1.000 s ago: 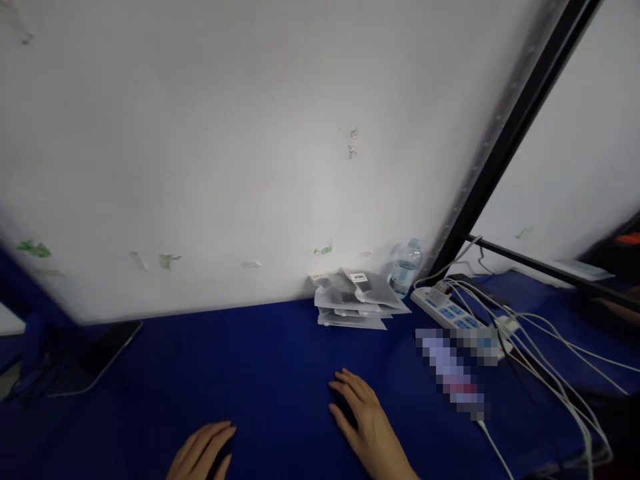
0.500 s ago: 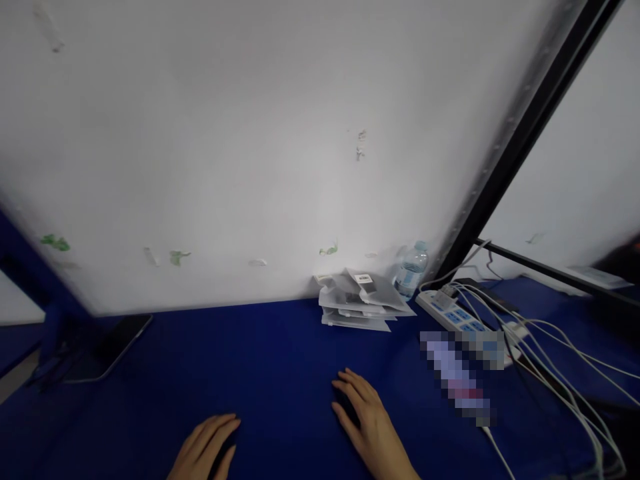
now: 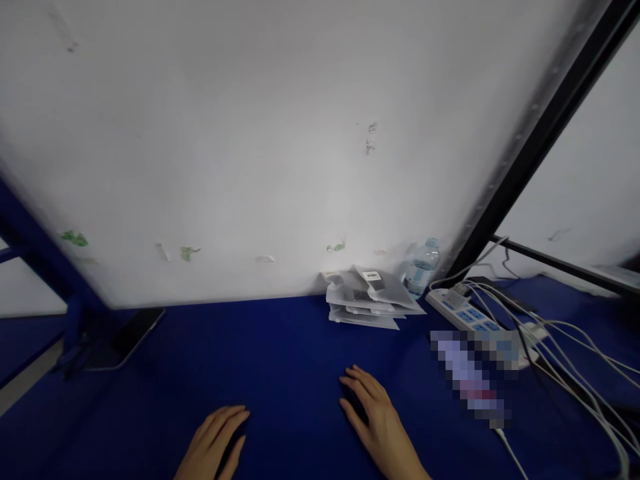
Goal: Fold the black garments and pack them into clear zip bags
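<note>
On the worktop [image 3: 280, 360], to the right of the loosely open left hand [image 3: 213, 443] and right hand [image 3: 377, 420], a long pixelated object [image 3: 465, 373] points slantwise leftward to the back edge.

Place: I'm at a work bay, office or workshop, I cannot tell which.
Blue tabletop [image 3: 285, 353]: set before me against a marked white wall [image 3: 250, 147].
Power strip [image 3: 466, 316]: at my right, trailing white cables [image 3: 623, 456].

white wall [image 3: 225, 167] — green marks [image 3: 189, 253] | blue tabletop [image 3: 280, 353] | 1 slanting black post [image 3: 543, 153]
</note>
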`<act>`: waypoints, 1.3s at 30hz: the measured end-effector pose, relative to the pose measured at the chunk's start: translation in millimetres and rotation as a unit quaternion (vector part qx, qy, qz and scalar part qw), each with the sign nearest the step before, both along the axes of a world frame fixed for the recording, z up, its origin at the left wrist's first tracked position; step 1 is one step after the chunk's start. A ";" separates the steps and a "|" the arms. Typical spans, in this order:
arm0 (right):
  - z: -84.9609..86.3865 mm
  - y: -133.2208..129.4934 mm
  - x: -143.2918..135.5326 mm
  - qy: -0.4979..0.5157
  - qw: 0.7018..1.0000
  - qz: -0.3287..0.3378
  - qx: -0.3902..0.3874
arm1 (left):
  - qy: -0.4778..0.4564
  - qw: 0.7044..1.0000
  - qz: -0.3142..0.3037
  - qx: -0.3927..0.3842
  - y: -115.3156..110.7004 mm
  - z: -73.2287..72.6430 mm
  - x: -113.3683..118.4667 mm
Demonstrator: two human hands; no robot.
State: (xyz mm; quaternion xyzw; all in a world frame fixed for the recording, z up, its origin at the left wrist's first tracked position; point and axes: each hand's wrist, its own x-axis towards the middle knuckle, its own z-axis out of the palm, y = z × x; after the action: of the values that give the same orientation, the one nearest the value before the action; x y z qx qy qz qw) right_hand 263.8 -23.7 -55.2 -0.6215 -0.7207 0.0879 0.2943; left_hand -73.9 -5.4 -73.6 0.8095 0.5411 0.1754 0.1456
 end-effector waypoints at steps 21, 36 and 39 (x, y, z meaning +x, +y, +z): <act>-1.8 -0.5 0.3 -0.007 1.000 -0.001 -0.008 | -0.006 1.000 0.001 -0.020 -4.0 -3.0 -1.6; -0.9 -0.1 0.0 0.006 1.000 0.004 0.005 | -0.025 1.000 -0.001 -0.017 -2.1 -0.1 -0.7; -0.2 0.1 -0.2 0.007 1.000 0.004 0.006 | -0.026 0.999 0.000 -0.019 -2.2 1.4 0.3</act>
State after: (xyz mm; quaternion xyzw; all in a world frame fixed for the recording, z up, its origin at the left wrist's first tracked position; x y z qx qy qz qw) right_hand 263.5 -23.6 -55.5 -0.6159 -0.7219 0.0891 0.3026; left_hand -73.7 -7.5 -72.2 0.8018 0.5405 0.1859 0.1746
